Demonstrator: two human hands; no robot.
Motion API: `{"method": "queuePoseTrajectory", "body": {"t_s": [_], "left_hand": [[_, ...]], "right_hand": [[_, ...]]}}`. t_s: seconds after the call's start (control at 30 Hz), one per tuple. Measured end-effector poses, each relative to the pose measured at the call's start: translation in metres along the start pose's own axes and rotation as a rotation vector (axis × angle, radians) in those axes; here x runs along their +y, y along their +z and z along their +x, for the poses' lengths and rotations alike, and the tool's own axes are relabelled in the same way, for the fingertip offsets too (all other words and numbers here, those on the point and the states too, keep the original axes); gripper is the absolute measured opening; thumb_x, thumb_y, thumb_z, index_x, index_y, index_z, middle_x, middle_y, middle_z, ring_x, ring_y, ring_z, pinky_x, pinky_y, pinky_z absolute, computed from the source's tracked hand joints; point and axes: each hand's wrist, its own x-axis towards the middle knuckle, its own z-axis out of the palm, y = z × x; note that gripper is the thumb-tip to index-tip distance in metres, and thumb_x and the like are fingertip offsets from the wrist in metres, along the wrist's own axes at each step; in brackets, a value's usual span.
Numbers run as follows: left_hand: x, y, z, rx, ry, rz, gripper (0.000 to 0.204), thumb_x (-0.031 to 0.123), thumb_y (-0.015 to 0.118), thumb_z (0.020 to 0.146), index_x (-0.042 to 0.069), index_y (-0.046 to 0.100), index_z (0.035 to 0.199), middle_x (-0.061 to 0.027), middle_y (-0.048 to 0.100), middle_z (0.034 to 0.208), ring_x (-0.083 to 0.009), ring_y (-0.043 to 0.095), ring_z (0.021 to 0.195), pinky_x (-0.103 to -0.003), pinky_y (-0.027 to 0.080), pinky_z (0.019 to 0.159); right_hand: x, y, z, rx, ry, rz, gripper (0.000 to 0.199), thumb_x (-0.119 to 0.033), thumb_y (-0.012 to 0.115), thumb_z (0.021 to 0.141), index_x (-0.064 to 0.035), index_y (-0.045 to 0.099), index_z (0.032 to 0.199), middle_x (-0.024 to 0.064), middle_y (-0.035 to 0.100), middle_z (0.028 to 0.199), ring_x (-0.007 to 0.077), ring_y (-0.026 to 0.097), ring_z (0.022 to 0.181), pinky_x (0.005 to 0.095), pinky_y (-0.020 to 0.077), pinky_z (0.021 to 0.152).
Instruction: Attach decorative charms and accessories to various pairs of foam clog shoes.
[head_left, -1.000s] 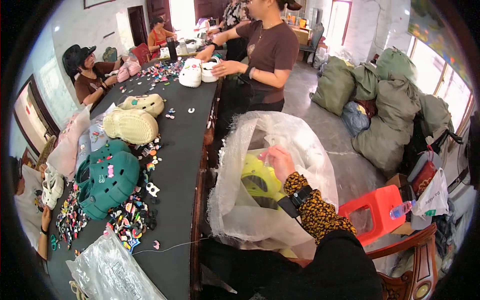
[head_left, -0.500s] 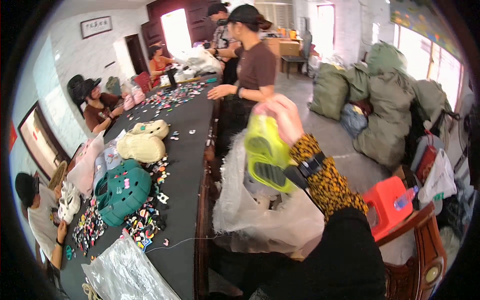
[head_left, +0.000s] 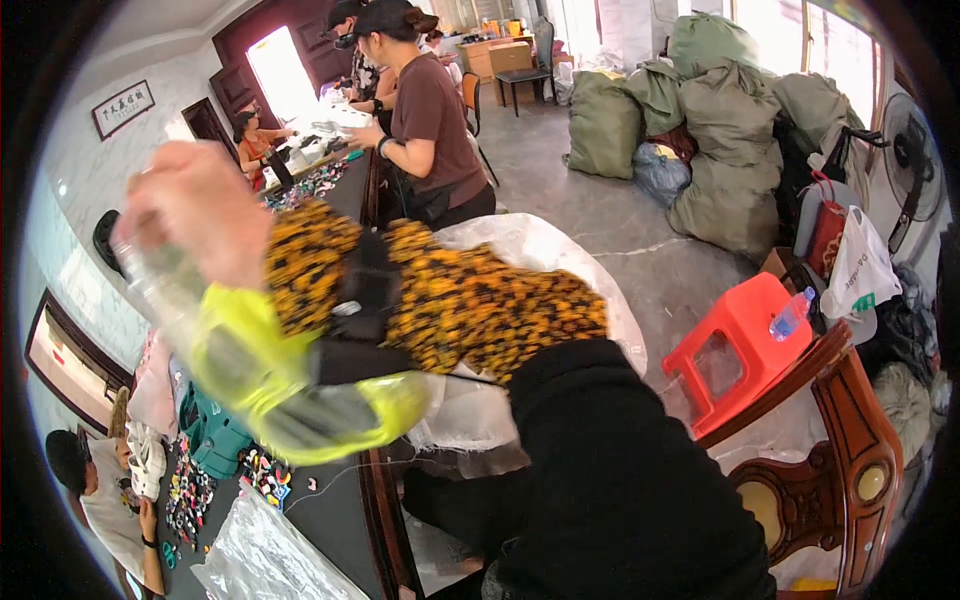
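My right hand (head_left: pixel 200 205) is raised at the left, over the table, its fingers closed round the top of a clear plastic bag (head_left: pixel 160 275). Inside the bag hangs a pair of lime-green clogs (head_left: pixel 385 415), blurred by motion. The orange-and-black patterned sleeve (head_left: pixel 480 300) with a black strap covers my forearm and hides part of the table. Beneath the bag, a dark green clog (head_left: pixel 212 430) stands among many small colourful shoe charms (head_left: pixel 190 500). My left hand is out of view.
A flattened clear plastic sheet (head_left: pixel 270 550) lies on the dark table (head_left: pixel 335 520). A red stool (head_left: pixel 740 335) and a carved wooden chair (head_left: pixel 830 450) stand at the right. Large green sacks (head_left: pixel 730 160) are piled behind. Co-workers stand or sit around the table; one holds a white clog (head_left: pixel 147 460).
My right hand has swung left with the bagged lime-green clogs, from above the big white sack to over the table. The view has turned right.
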Motion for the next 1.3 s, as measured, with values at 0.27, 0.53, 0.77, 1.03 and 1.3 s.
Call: {"method": "queuePoseTrajectory", "body": {"t_s": [0.27, 0.53, 0.77, 1.03, 1.3], "left_hand": [[0.019, 0.020, 0.005, 0.003, -0.014, 0.174, 0.031, 0.023, 0.054, 0.092, -0.001, 0.058, 0.111, -0.0132, 0.064, 0.100, -0.0238, 0.058, 0.085, -0.039, 0.048, 0.076], [0.053, 0.006, -0.044, 0.147, -0.015, 0.340, 0.031, 0.023, 0.054, 0.092, 0.000, 0.057, 0.112, -0.0132, 0.063, 0.101, -0.0237, 0.059, 0.087, -0.038, 0.048, 0.076], [0.002, 0.200, 0.078, -0.218, -0.113, 0.511, 0.031, 0.022, 0.054, 0.092, 0.000, 0.056, 0.113, -0.0132, 0.063, 0.102, -0.0236, 0.059, 0.088, -0.037, 0.048, 0.077], [-0.012, 0.153, -0.019, 0.156, 0.058, 0.359, 0.031, 0.022, 0.054, 0.092, 0.000, 0.054, 0.114, -0.0132, 0.062, 0.103, -0.0235, 0.059, 0.090, -0.036, 0.048, 0.077], [-0.008, 0.199, -0.069, 0.298, 0.043, 0.411, 0.031, 0.021, 0.054, 0.092, 0.000, 0.053, 0.115, -0.0131, 0.061, 0.105, -0.0234, 0.059, 0.092, -0.035, 0.048, 0.077]], "right_hand": [[0.075, 0.161, -0.026, 0.194, 0.332, 0.571, 0.005, -0.003, 0.045, 0.069, -0.0037, 0.047, 0.073, 0.0054, 0.047, 0.053, 0.0162, 0.047, 0.039, 0.0294, 0.0358, 0.037], [0.131, 0.251, -0.100, -0.099, 0.766, 0.873, 0.009, -0.011, 0.051, 0.078, -0.0024, 0.054, 0.081, 0.0089, 0.056, 0.062, 0.0190, 0.055, 0.046, 0.0285, 0.0450, 0.043], [0.335, 0.070, -0.135, -0.129, 0.708, 0.463, 0.012, -0.014, 0.056, 0.076, -0.0040, 0.058, 0.071, 0.0081, 0.056, 0.060, 0.0208, 0.054, 0.041, 0.0333, 0.0456, 0.038], [0.204, 0.085, -0.181, -0.438, 1.253, 0.342, 0.017, -0.018, 0.052, 0.084, -0.0047, 0.057, 0.093, 0.0048, 0.059, 0.082, 0.0148, 0.059, 0.070, 0.0291, 0.0484, 0.054], [0.196, 0.066, -0.230, -0.561, 0.663, 0.126, 0.018, -0.001, 0.053, 0.078, 0.0029, 0.063, 0.093, 0.0126, 0.065, 0.083, 0.0220, 0.062, 0.076, 0.0334, 0.0504, 0.067]]}}
